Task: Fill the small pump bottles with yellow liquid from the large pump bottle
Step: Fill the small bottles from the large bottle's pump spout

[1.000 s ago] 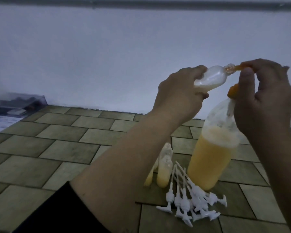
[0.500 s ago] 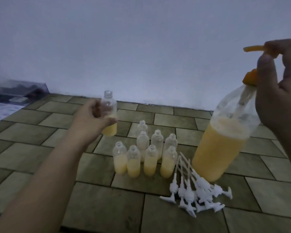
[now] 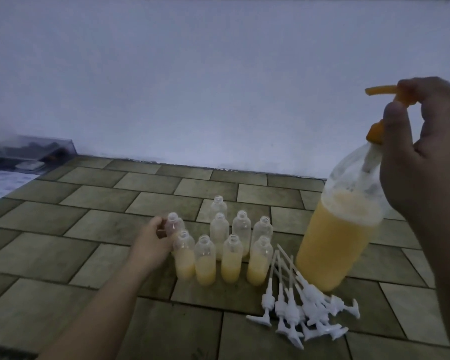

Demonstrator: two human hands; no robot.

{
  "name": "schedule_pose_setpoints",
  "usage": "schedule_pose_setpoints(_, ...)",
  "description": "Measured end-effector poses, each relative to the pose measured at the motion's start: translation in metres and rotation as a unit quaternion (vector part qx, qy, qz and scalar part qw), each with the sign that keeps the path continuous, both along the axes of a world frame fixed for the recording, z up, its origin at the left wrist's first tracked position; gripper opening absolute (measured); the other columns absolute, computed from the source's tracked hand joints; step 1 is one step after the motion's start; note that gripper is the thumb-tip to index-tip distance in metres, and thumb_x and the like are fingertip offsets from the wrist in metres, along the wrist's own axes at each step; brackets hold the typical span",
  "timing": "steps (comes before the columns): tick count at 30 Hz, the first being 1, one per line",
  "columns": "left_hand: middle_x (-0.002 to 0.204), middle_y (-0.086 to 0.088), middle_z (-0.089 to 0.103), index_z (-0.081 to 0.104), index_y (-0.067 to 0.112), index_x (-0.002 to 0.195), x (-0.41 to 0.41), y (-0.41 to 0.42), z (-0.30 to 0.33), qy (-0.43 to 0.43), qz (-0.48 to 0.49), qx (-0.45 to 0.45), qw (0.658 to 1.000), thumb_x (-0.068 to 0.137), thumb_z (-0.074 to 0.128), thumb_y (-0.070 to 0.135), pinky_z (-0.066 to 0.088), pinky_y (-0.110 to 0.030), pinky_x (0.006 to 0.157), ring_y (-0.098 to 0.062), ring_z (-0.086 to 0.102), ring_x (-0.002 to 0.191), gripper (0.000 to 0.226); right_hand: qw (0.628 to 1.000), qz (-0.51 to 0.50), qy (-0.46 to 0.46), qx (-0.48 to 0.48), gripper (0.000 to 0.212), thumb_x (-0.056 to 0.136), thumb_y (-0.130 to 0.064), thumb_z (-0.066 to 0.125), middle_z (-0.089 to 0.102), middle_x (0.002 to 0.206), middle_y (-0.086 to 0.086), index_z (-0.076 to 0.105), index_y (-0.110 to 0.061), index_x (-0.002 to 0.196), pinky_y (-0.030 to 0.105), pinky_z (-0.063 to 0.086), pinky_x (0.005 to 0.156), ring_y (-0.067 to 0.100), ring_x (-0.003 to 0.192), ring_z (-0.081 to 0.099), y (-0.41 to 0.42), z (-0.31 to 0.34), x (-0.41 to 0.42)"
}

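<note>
Several small clear bottles (image 3: 231,258) stand uncapped in rows on the tiled floor, the front row part-filled with yellow liquid. My left hand (image 3: 153,241) grips one more small bottle (image 3: 174,224) at the left end of the back row, low at the floor. The large bottle (image 3: 340,235) of yellow liquid stands tilted at the right. My right hand (image 3: 424,162) holds its orange pump head (image 3: 382,93) from above, fingers curled over the top. A heap of white pump tops (image 3: 304,307) lies in front of the large bottle.
A white wall (image 3: 218,74) runs along the back of the brown tiled floor (image 3: 63,255). A clear plastic box (image 3: 29,150) and a printed sheet (image 3: 0,183) lie at the far left.
My left hand took the small bottle away from the pump spout and brought it down to the left end of the bottle group. My right hand stayed on the pump head.
</note>
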State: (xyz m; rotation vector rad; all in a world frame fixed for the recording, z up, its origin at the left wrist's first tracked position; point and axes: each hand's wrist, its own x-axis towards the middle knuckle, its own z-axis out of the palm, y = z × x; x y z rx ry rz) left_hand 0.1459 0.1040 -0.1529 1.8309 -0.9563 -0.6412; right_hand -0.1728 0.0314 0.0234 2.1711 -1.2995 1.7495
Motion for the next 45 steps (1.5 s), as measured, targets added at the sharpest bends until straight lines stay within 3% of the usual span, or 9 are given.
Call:
schedule_pose_setpoints(8, 0.101, 0.0, 0.063, 0.057, 0.013, 0.112, -0.001, -0.019, 0.006, -0.007, -0.047, 0.003, 0.999, 0.084, 0.065, 0.006, 0.047, -0.021, 0.06, -0.01, 0.059, 0.093, 0.03, 1.0, -0.011, 0.014, 0.0, 0.039, 0.101, -0.034, 0.036, 0.045, 0.136, 0.004, 0.045, -0.015, 0.133, 0.018, 0.032, 0.085, 0.019, 0.122, 0.043, 0.002, 0.0, -0.001)
schedule_pose_setpoints(11, 0.109, 0.004, 0.059, 0.051, 0.014, 0.123, 0.006, -0.017, 0.01, 0.006, -0.092, 0.03, 0.995, 0.084, 0.063, -0.001, 0.048, -0.019, 0.065, -0.009, 0.056, 0.102, 0.044, 1.0, -0.009, 0.012, 0.004, 0.039, 0.1, -0.035, 0.036, 0.044, 0.136, 0.003, 0.044, -0.015, 0.133, 0.001, 0.025, 0.079, 0.017, 0.122, 0.041, -0.001, -0.001, -0.001)
schedule_pose_setpoints(14, 0.129, 0.002, 0.053, 0.036, 0.016, 0.14, 0.023, -0.003, 0.018, 0.02, -0.136, 0.064, 0.988, 0.086, 0.057, -0.008, 0.046, -0.024, 0.083, -0.011, 0.052, 0.112, 0.063, 1.0, -0.006, 0.013, 0.002, 0.04, 0.1, -0.037, 0.035, 0.043, 0.137, 0.002, 0.044, -0.016, 0.133, 0.006, 0.027, 0.082, 0.017, 0.123, 0.041, -0.003, -0.001, -0.002)
schedule_pose_setpoints(17, 0.127, 0.001, 0.055, 0.043, 0.016, 0.136, 0.034, 0.004, 0.037, -0.048, -0.02, 0.0, 0.999, 0.09, 0.057, 0.003, 0.042, -0.032, 0.089, -0.017, 0.051, 0.114, 0.05, 0.999, -0.016, 0.031, 0.0, 0.039, 0.101, -0.033, 0.037, 0.043, 0.136, 0.005, 0.044, -0.013, 0.133, 0.009, 0.029, 0.083, 0.019, 0.123, 0.039, -0.001, 0.0, -0.003)
schedule_pose_setpoints(20, 0.119, 0.005, 0.056, 0.048, 0.018, 0.129, 0.018, -0.009, 0.068, -0.151, -0.048, -0.052, 0.986, 0.085, 0.065, 0.009, 0.04, -0.029, 0.09, -0.015, 0.051, 0.112, 0.048, 0.999, -0.03, 0.044, 0.004, 0.039, 0.101, -0.033, 0.037, 0.043, 0.137, 0.007, 0.043, -0.012, 0.134, -0.002, 0.023, 0.078, 0.021, 0.123, 0.039, 0.0, -0.001, -0.001)
schedule_pose_setpoints(22, 0.122, 0.007, 0.053, 0.044, 0.023, 0.133, -0.001, -0.027, 0.085, -0.238, -0.12, -0.016, 0.964, 0.082, 0.068, 0.011, 0.039, -0.025, 0.088, -0.012, 0.048, 0.114, 0.058, 0.999, -0.033, 0.039, 0.001, 0.039, 0.101, -0.032, 0.037, 0.043, 0.137, 0.007, 0.043, -0.011, 0.133, -0.006, 0.022, 0.076, 0.019, 0.122, 0.039, 0.0, -0.001, 0.0)
schedule_pose_setpoints(27, 0.137, 0.001, 0.047, 0.036, 0.023, 0.14, -0.033, -0.075, 0.097, -0.377, -0.237, 0.16, 0.881, 0.082, 0.068, 0.01, 0.043, -0.025, 0.082, -0.019, 0.049, 0.118, 0.068, 0.999, -0.036, 0.031, -0.004, 0.038, 0.101, -0.033, 0.037, 0.043, 0.138, 0.006, 0.043, -0.013, 0.133, 0.02, 0.032, 0.081, 0.022, 0.119, 0.045, 0.002, -0.001, 0.002)
schedule_pose_setpoints(34, 0.129, -0.001, 0.052, 0.048, 0.025, 0.128, -0.036, -0.089, 0.077, -0.354, -0.278, 0.202, 0.87, 0.078, 0.071, 0.008, 0.049, -0.03, 0.081, -0.019, 0.053, 0.107, 0.057, 0.998, -0.041, 0.035, -0.01, 0.038, 0.1, -0.031, 0.037, 0.045, 0.136, 0.008, 0.045, -0.01, 0.132, -0.01, 0.021, 0.074, 0.018, 0.119, 0.042, -0.001, 0.0, -0.002)
schedule_pose_setpoints(45, 0.119, 0.0, 0.057, 0.059, 0.023, 0.116, -0.036, -0.097, 0.068, -0.363, -0.229, 0.168, 0.888, 0.083, 0.064, 0.016, 0.056, -0.034, 0.076, -0.019, 0.057, 0.094, 0.034, 0.998, -0.052, 0.032, -0.011, 0.037, 0.1, -0.031, 0.037, 0.045, 0.136, 0.003, 0.045, -0.013, 0.131, 0.035, 0.034, 0.105, 0.007, 0.114, 0.037, 0.002, 0.002, -0.001)
